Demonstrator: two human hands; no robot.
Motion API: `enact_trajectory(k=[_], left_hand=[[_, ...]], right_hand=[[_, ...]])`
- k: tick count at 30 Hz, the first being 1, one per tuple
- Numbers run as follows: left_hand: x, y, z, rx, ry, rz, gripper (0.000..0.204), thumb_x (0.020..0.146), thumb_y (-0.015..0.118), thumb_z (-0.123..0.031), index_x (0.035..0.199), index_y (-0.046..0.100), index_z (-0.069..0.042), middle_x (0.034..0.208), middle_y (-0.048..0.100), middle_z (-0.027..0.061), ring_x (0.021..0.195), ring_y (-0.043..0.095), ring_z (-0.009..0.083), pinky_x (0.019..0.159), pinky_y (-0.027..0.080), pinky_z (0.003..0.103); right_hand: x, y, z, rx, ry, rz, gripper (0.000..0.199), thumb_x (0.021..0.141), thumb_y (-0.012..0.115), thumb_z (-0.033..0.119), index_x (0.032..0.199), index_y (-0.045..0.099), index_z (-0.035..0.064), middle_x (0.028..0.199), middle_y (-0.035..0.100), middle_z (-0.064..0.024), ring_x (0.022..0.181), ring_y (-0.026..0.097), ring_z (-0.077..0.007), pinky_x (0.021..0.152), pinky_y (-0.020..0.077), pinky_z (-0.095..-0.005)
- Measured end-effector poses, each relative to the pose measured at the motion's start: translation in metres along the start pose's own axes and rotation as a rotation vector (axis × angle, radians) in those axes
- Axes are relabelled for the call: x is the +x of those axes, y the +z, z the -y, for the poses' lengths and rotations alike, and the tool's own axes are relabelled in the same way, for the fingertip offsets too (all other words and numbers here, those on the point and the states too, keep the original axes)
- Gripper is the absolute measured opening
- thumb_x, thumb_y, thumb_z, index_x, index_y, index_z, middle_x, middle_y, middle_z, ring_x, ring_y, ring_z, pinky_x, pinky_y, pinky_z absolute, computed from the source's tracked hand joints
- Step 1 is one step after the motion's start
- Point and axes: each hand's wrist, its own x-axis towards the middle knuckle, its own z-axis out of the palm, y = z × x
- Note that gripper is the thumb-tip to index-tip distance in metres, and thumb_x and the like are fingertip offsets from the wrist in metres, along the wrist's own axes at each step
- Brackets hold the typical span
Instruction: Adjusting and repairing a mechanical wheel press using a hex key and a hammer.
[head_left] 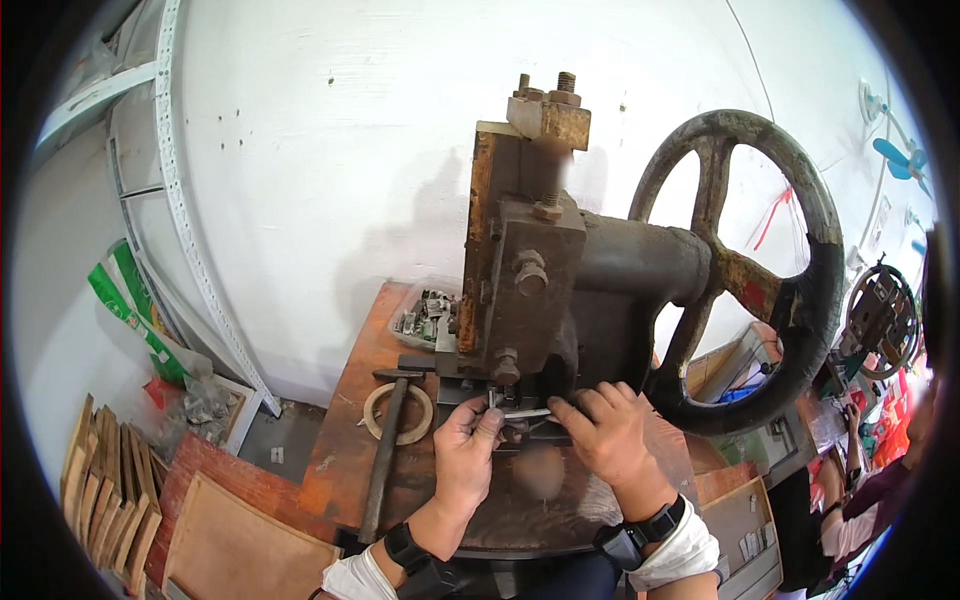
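While both hands pinch it, a thin metal strip lies level under the press head, just above the worktop. Left hand grip closed on the strip's left end; right hand fingertips clamped on its right end. Hammer and ring lie left. Flywheel stands right. Parts tray behind.

The rusty press head hangs low over the bed, leaving only a narrow slot beneath it, and that slot is filled by the left hand, the right hand and the thin metal strip between them. Left of the hands, the hammer and tape ring take up the bench; bare wood shows along its near-left edge. To the right the big handwheel blocks the way.
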Motion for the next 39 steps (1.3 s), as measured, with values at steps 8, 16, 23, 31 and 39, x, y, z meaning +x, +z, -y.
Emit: enact_trajectory(k=[8,16,23,31,39], left_hand=[[-0.002,-0.009,-0.003,-0.061,-0.084,-0.018,0.027,0.09,0.049,-0.014,0.108,0.048,0.006,0.098,0.058,0.0118,0.085,0.059,0.0181,0.07,0.05,0.031],[0.001,-0.005,-0.003,-0.165,-0.122,-0.009,0.026,0.089,0.053,-0.015,0.106,0.051,0.005,0.092,0.06,0.01,0.08,0.059,0.016,0.068,0.051,0.028],[-0.001,0.004,-0.009,-0.036,-0.063,-0.002,0.033,0.088,0.054,-0.016,0.112,0.048,0.006,0.094,0.06,0.0101,0.083,0.058,0.0142,0.073,0.049,0.026],[0.002,0.0,0.008,0.381,0.182,-0.004,0.042,0.086,0.059,-0.023,0.116,0.047,0.005,0.095,0.06,0.0075,0.082,0.055,0.011,0.075,0.045,0.024],[0.004,-0.006,0.004,0.434,0.155,0.084,0.04,0.088,0.053,-0.011,0.12,0.041,0.008,0.11,0.057,0.0144,0.099,0.054,0.0176,0.088,0.042,0.028]], right_hand=[[0.018,-0.004,0.0,-0.033,-0.143,-0.027,0.029,0.062,0.055,0.018,0.088,0.063,0.0074,0.077,0.055,-0.0048,0.064,0.05,-0.0193,0.058,0.0388,-0.0308],[0.011,0.003,0.0,0.022,-0.072,-0.065,0.028,0.059,0.058,0.012,0.086,0.065,0.0085,0.075,0.058,-0.0049,0.063,0.053,-0.0186,0.055,0.0396,-0.0317],[0.016,-0.01,-0.012,-0.035,-0.145,0.084,0.026,0.065,0.058,0.023,0.086,0.063,0.0082,0.069,0.055,-0.0031,0.065,0.054,-0.0188,0.057,0.041,-0.0308],[0.02,-0.003,-0.021,0.163,-0.115,0.314,0.016,0.074,0.061,0.024,0.07,0.054,0.01,0.059,0.052,-0.0014,0.061,0.055,-0.019,0.055,0.041,-0.0304],[0.008,0.009,0.002,-0.124,0.014,0.042,0.013,0.066,0.058,0.021,0.063,0.048,0.0129,0.06,0.045,-0.0004,0.057,0.048,-0.0175,0.052,0.0338,-0.0318]])
